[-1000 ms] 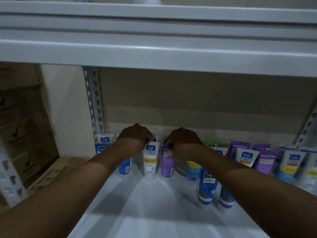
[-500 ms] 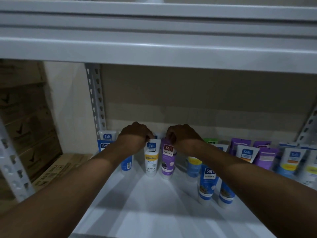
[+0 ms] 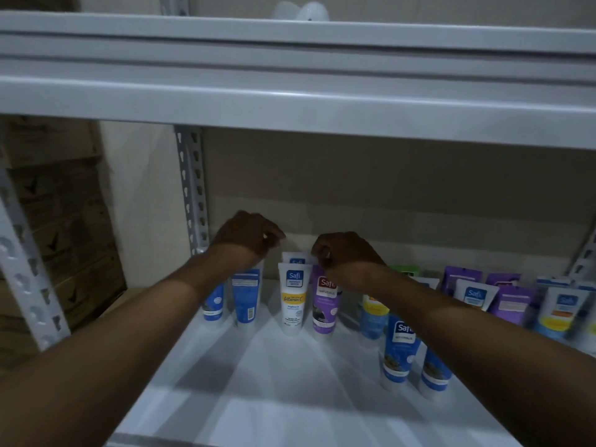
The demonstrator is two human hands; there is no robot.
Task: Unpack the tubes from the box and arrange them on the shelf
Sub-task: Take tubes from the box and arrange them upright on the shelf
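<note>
- Grey metal racking fills the view: an upper shelf beam (image 3: 290,101) runs across the top, with a beige back wall behind it and stacked cardboard boxes (image 3: 61,227) beyond the left upright.
- The shelf (image 3: 290,401) below is white, with tubes standing cap-down along its back edge.
- Near the back left corner stand two blue tubes (image 3: 245,298), side by side.
- The left hand (image 3: 248,237) hangs above them. Its grip is clenched, fingers curled, with nothing seen inside it, clear of the tubes to its right.
- A white tube (image 3: 292,298) with a yellow band stands upright at the back middle, another white one close behind it.
- Just beside it stands a purple tube (image 3: 324,301). The right hand (image 3: 346,256) is over its top edge, the grip pinching that end.
- Right of the forearm, a blue pair (image 3: 398,350) stands nearer the front.
- A row of purple and white tubes (image 3: 512,304) runs along the back toward the right corner, blurred.
</note>
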